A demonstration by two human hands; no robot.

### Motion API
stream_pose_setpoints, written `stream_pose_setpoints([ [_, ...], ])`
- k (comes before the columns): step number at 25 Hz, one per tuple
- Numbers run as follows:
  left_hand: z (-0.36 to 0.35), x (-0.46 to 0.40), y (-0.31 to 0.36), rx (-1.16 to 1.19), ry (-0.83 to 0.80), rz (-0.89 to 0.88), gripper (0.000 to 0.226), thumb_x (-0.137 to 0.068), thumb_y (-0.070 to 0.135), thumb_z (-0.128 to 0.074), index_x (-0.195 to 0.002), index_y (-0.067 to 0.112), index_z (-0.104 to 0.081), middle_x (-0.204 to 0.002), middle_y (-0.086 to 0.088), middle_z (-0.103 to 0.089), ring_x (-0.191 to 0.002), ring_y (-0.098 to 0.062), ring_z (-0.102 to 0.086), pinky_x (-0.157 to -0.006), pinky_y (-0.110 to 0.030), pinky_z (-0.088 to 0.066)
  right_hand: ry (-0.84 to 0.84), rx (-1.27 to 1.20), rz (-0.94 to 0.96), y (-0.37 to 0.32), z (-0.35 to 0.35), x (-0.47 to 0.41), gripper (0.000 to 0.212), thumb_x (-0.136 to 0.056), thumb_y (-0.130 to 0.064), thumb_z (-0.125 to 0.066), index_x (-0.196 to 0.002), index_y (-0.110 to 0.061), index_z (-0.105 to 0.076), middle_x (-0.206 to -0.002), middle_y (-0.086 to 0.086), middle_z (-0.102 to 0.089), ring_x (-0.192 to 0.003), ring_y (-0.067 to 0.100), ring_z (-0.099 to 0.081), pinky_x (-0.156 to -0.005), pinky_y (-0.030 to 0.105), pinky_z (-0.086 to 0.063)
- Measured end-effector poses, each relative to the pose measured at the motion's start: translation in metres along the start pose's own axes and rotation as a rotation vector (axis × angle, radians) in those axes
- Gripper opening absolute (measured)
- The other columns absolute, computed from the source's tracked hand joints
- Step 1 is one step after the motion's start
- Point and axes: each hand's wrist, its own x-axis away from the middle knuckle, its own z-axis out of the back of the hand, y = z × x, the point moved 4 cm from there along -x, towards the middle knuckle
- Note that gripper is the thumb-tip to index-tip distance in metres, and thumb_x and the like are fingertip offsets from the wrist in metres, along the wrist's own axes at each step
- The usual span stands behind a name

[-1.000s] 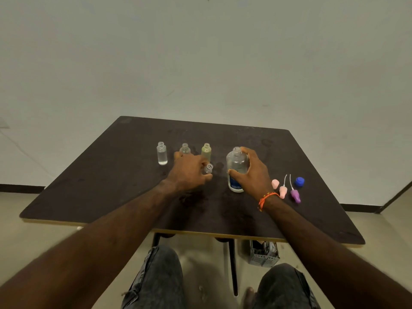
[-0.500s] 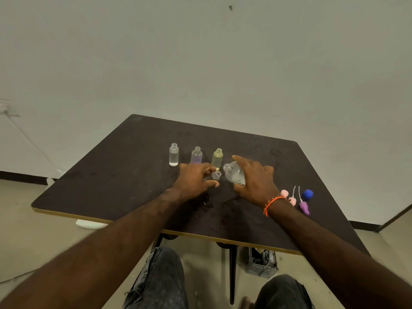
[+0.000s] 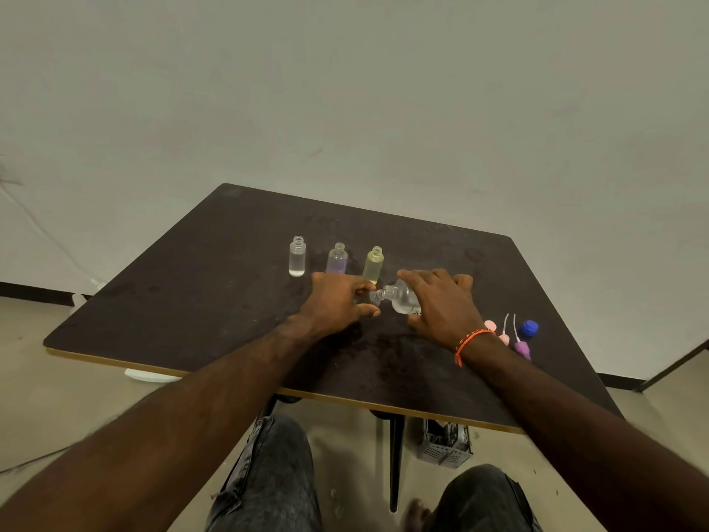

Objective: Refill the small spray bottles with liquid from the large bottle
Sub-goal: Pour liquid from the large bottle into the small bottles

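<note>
My right hand (image 3: 441,305) grips the large clear bottle (image 3: 403,299), tipped to the left so that its open neck meets the mouth of a small clear bottle (image 3: 375,297). My left hand (image 3: 337,307) holds that small bottle, which its fingers mostly hide. Three more small open bottles stand in a row behind my hands: a clear one (image 3: 297,257), a purple one (image 3: 337,259) and a yellow one (image 3: 373,264).
The dark table (image 3: 215,286) carries pink spray tops (image 3: 498,334), a purple spray top (image 3: 522,349) and a blue cap (image 3: 528,327) right of my right wrist. A grey crate (image 3: 445,441) sits on the floor under the table. My knees are below the near edge.
The large bottle stood upright in my right hand one second ago; it has since been tipped leftward onto the small bottle's mouth. My left hand stayed on the small bottle.
</note>
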Motion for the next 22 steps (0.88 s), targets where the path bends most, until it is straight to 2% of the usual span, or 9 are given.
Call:
stream_pose_setpoints([
  [2, 0.0027, 0.0002, 0.0035, -0.043, 0.017, -0.016, 0.060, -0.083, 0.054, -0.082, -0.135, 0.026, -0.069, -0.122, 0.008, -0.076, -0.121, -0.011, -0.066, -0.118, -0.048, -0.029, 0.000, 0.014, 0.006, 0.0000, 0.0011, -0.0008, 0.077, -0.082, -0.037, -0.070, -0.151, -0.029, -0.037, -0.150, -0.003, -0.049, -0.132, 0.024, -0.046, -0.097, 0.046, -0.028],
  [4, 0.0049, -0.0005, 0.0077, -0.095, 0.029, -0.032, 0.058, -0.085, 0.056, -0.080, -0.134, 0.027, -0.069, -0.123, 0.008, -0.076, -0.120, -0.013, -0.064, -0.110, -0.041, -0.030, -0.009, 0.019, 0.004, 0.0001, 0.0013, -0.0013, 0.079, -0.081, -0.037, -0.072, -0.152, -0.030, -0.037, -0.151, -0.003, -0.049, -0.133, 0.024, -0.045, -0.098, 0.047, -0.029],
  [7, 0.0058, -0.0012, 0.0101, -0.117, 0.027, -0.044, 0.055, -0.086, 0.055, -0.079, -0.133, 0.028, -0.070, -0.123, 0.009, -0.075, -0.120, -0.013, -0.060, -0.101, -0.040, -0.027, -0.011, 0.034, 0.006, 0.0005, 0.0017, -0.0011, 0.080, -0.081, -0.037, -0.073, -0.152, -0.031, -0.037, -0.151, -0.003, -0.049, -0.133, 0.024, -0.044, -0.099, 0.048, -0.029],
  [14, 0.0037, -0.0033, 0.0062, -0.095, 0.024, -0.051, 0.053, -0.085, 0.057, -0.079, -0.129, 0.029, -0.073, -0.117, 0.010, -0.076, -0.116, -0.012, -0.061, -0.097, -0.039, -0.026, 0.016, 0.054, 0.023, -0.0014, 0.0067, -0.0012, 0.079, -0.082, -0.032, -0.073, -0.152, -0.030, -0.038, -0.150, -0.003, -0.049, -0.133, 0.025, -0.042, -0.097, 0.044, -0.026],
  [18, 0.0027, -0.0045, 0.0034, -0.103, 0.026, -0.054, 0.051, -0.084, 0.057, -0.080, -0.127, 0.030, -0.074, -0.114, 0.013, -0.076, -0.113, -0.010, -0.061, -0.098, -0.043, -0.030, 0.027, 0.071, 0.035, -0.0025, 0.0084, -0.0024, 0.079, -0.080, -0.031, -0.074, -0.151, -0.029, -0.040, -0.148, -0.002, -0.051, -0.131, 0.026, -0.044, -0.095, 0.046, -0.028],
  [22, 0.0017, -0.0053, 0.0027, -0.103, 0.033, -0.058, 0.051, -0.083, 0.057, -0.080, -0.126, 0.029, -0.075, -0.112, 0.013, -0.077, -0.112, -0.009, -0.062, -0.096, -0.040, -0.028, 0.026, 0.083, 0.045, -0.0028, 0.0098, -0.0031, 0.078, -0.080, -0.032, -0.074, -0.150, -0.029, -0.041, -0.147, -0.002, -0.053, -0.130, 0.026, -0.044, -0.095, 0.047, -0.029],
])
